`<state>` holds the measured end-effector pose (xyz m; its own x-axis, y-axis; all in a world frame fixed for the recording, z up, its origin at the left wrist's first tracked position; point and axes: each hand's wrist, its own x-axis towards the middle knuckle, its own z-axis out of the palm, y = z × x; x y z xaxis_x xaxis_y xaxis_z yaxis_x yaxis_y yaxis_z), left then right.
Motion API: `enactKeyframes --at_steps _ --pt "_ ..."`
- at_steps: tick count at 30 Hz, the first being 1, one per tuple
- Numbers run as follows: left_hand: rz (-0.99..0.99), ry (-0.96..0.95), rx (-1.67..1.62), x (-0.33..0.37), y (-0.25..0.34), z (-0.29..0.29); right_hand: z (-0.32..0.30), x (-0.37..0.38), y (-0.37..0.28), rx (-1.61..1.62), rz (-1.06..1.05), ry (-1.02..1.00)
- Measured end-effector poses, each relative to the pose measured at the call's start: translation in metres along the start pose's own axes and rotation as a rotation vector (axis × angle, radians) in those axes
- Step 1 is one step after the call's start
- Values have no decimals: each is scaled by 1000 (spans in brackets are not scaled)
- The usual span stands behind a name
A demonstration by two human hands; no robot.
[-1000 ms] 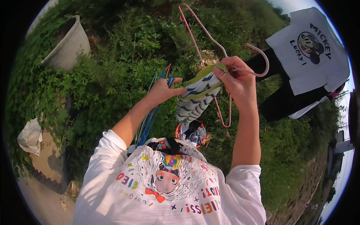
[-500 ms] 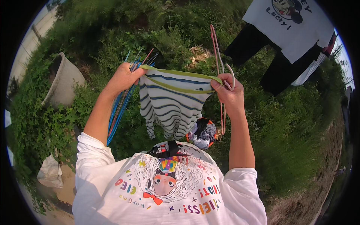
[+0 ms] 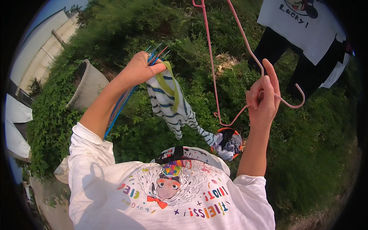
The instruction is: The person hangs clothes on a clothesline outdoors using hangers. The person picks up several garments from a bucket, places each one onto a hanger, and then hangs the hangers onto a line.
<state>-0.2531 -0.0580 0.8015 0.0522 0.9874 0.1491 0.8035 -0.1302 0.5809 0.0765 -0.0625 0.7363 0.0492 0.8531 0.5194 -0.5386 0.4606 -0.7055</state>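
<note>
My left hand point(image 3: 145, 69) is closed around the green-edged band of a white garment point(image 3: 158, 94) with dark blue stripes. The same hand grips a bundle of blue and other thin hangers point(image 3: 115, 117), which slants down beside my forearm. The garment hangs bunched from that hand, its lower end reaching the laundry basket. Over on the right, my right hand point(image 3: 264, 96) has its fingers on a pink wire hanger point(image 3: 211, 57) near the neck, index finger raised. The hanger's hook points right, and its frame stretches up and to the left, apart from the garment.
An orange-rimmed basket point(image 3: 241, 143) of crumpled laundry stands below my hands. A white printed shirt point(image 3: 303, 34) and black trousers point(image 3: 268, 44) hang at the upper right. A grey concrete ring-like container point(image 3: 90, 86) sits among green plants on the left; pale trousers point(image 3: 17, 122) hang at the far left.
My right hand has let go of the garment's band and moved right, turning the pink hanger sideways. The garment now hangs from my left hand alone. The view has shifted a little.
</note>
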Motion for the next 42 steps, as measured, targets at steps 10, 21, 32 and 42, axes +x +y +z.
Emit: enactKeyframes --at_steps 10,21,32,42 --pt "-163 68 132 13 44 -4 100 40 -32 454 -523 -153" --pt "32 268 1 -19 104 -75 77 51 55 550 -108 -337" --pt "4 372 -177 -32 81 -112 42 70 56 161 -85 -647" --pt "-68 316 -132 -18 47 -114 49 102 -26 -226 -73 -833"
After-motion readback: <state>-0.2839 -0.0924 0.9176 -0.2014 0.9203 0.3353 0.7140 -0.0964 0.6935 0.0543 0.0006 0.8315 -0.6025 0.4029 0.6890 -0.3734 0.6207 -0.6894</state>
